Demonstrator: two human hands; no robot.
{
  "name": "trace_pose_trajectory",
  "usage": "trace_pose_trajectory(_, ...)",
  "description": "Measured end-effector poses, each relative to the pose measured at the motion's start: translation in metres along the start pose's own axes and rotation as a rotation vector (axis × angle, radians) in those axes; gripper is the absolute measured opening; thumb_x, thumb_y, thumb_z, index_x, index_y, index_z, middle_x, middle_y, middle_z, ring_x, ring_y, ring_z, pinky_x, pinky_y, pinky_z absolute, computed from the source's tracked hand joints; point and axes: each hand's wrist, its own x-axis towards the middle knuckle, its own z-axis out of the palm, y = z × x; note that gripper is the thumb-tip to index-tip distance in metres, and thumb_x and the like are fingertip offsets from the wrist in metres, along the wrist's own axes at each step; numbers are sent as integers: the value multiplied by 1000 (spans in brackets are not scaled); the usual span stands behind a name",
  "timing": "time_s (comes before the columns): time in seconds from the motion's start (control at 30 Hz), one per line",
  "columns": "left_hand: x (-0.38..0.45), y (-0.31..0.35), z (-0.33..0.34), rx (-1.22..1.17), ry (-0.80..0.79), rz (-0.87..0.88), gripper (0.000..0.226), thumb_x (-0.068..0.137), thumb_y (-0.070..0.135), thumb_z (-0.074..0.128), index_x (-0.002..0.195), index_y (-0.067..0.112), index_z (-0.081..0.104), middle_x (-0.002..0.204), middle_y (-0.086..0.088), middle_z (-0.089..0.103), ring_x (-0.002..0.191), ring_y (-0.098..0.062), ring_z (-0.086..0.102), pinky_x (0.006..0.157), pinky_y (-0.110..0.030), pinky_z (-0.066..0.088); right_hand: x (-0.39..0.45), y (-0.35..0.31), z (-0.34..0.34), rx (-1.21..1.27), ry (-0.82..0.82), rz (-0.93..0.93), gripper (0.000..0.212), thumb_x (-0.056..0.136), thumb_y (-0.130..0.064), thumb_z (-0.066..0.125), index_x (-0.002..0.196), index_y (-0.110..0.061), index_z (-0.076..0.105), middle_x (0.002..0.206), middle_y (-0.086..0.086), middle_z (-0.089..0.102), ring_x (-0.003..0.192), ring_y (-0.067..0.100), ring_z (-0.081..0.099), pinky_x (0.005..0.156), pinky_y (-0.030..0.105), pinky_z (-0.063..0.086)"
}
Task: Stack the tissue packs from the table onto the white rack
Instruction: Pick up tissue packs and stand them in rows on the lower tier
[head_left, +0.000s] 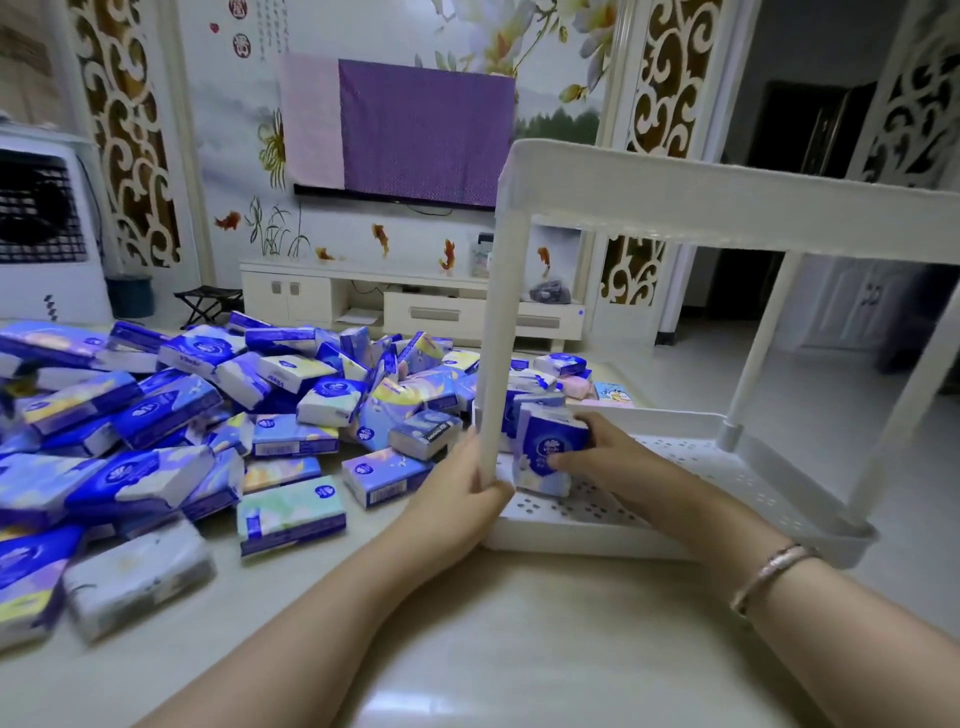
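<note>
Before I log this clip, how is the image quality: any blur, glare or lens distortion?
Head view: wide-angle bend bows the white rack; tissue packs at the left edge look smeared; soft glare on the table near the bottom; both hands and the held pack are fairly sharp.

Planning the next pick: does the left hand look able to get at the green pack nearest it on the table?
Probably yes, once it lets go: the left hand grips the rack post, and the green pack lies uncovered just beside it.
</note>
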Motion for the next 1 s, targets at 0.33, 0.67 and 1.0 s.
trace_pose_trajectory(0.33,-5,4,0,-48,15,6,57,86,4,51,117,49,36,133,6,49,117,-3,46,89,-8,36,-1,-18,31,-229,-155,51,63,61,-29,58,124,-20,55,118,5,64,110,20,59,104,44,43)
trace_pose_trajectory(0.67,-13,2,-7,-146,-19,-33,55,78,20,57,130,35,48,124,18,58,108,7,56,93,-18,46,-27,-23,19,-387,-38,20,56,91,-28,56,141,-23,31,138,-3,48,114,12,51,96,29,43)
trace_pose_trajectory(1.0,-76,11,-65,-248,161,-113,44,84,21,68,125,27,52,132,12,55,122,-1,51,96,-18,44,-115,-69,35,-536,225,-581,15,89,-13,48,96,-24,55,76,-8,59,69,8,53,67,29,46)
